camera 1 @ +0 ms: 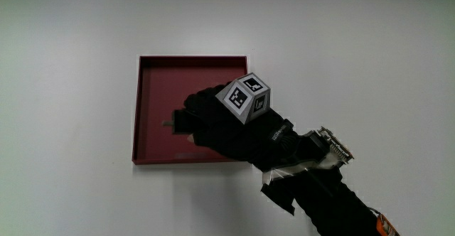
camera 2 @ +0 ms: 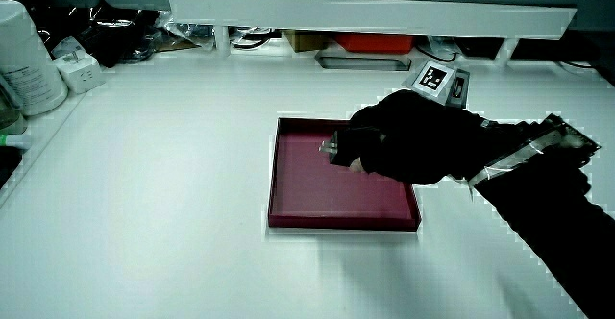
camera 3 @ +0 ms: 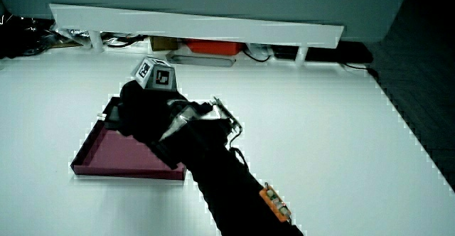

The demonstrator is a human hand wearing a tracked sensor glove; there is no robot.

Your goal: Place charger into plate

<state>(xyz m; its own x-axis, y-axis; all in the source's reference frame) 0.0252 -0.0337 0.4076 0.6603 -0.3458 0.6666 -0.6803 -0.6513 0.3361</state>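
On the white table sits a square dark-red plate with a low pale rim, and the hand hangs over the part of it nearer the person, forearm trailing back off the plate's corner. Going across from the plate's bare floor toward the hand, the first thing met is the charger: a small pale piece poking out from the curled fingers, pointing toward the middle of the plate. Only that tip shows, so its long axis cannot be read with certainty, though it seems to lie along the line of the fingers. The grip is narrow, closed around the charger, with the patterned cube riding on the back of the glove.

The charger is thus already above the plate's floor, inside the rim, and whether it touches the floor cannot be told. By my judgement, what remains is a short descent and a release, with no sideways travel needed.
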